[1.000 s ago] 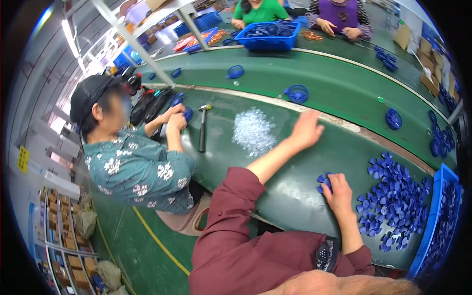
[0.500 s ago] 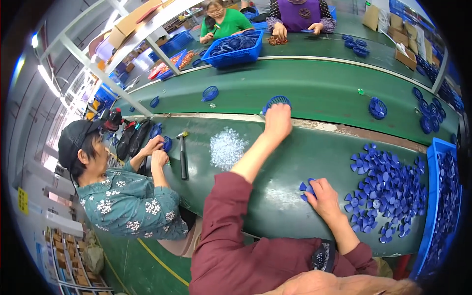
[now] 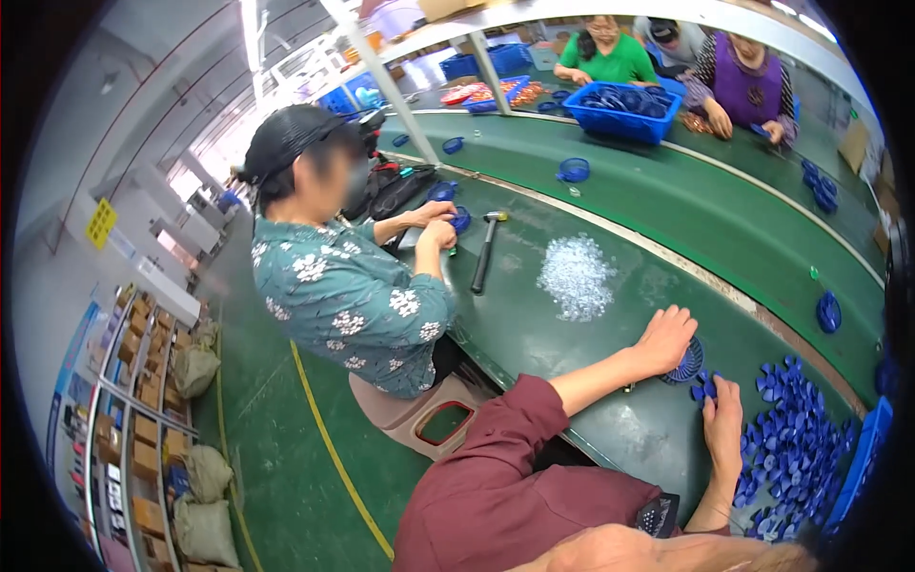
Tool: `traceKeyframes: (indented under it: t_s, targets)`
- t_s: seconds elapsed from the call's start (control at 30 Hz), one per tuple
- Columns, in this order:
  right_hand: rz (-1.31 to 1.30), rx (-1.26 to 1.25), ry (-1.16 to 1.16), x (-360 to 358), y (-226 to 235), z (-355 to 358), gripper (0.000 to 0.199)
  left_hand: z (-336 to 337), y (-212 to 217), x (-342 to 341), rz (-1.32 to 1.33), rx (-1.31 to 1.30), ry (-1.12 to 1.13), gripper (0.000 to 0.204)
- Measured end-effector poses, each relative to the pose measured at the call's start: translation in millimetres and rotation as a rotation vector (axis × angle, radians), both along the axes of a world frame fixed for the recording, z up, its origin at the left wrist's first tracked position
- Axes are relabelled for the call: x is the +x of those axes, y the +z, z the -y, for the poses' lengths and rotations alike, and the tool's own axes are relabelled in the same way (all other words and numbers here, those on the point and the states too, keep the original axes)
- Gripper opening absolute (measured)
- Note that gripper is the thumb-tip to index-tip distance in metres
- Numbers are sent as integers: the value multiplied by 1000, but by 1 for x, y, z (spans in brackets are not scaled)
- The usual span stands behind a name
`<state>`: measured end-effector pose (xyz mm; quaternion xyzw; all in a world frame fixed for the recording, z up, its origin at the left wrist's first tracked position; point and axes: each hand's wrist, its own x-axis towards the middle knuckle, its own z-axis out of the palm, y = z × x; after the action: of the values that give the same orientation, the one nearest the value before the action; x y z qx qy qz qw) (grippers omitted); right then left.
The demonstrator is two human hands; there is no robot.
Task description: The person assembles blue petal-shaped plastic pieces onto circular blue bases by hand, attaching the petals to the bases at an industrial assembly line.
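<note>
My left hand point(image 3: 667, 338) lies over a round blue ribbed disc point(image 3: 688, 363) on the green table point(image 3: 620, 429), fingers curled on its top edge. Just to its right, my right hand point(image 3: 724, 419) pinches a small blue plastic piece point(image 3: 708, 385) at its fingertips, close beside the disc. A heap of the same small blue pieces point(image 3: 796, 443) spreads to the right of that hand. Both forearms reach in from the bottom, the left one in a maroon sleeve.
A co-worker in a floral shirt point(image 3: 353, 296) sits at my left, hands on a blue part. A hammer point(image 3: 486, 250) and a pile of small clear parts point(image 3: 577, 276) lie between us. A blue crate point(image 3: 621, 110) stands on the far conveyor, where other people work. A blue bin point(image 3: 858, 467) is at right.
My left hand has drawn back from the far edge of the table, bringing a round blue disc next to my right hand. The view has swung toward the left.
</note>
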<state>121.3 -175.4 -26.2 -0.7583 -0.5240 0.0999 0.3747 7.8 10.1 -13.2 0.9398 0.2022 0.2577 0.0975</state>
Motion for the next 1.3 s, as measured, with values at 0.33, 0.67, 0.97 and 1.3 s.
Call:
traceKeyframes:
  t_s: [0.33,0.67,0.97,1.3]
  targets:
    - [176,-71,-187,19,-13,4,40,-7,-19,9,82,-547,49,13]
    - [147,411,-129,-1,8,-5,35,21,-22,16,320,-1635,-161,33]
    - [244,147,-123,-9,3,-9,37,34,-11,0,198,-1506,-265,41]
    - [243,177,-65,-18,13,-13,37,39,-15,1,239,-1351,-250,43]
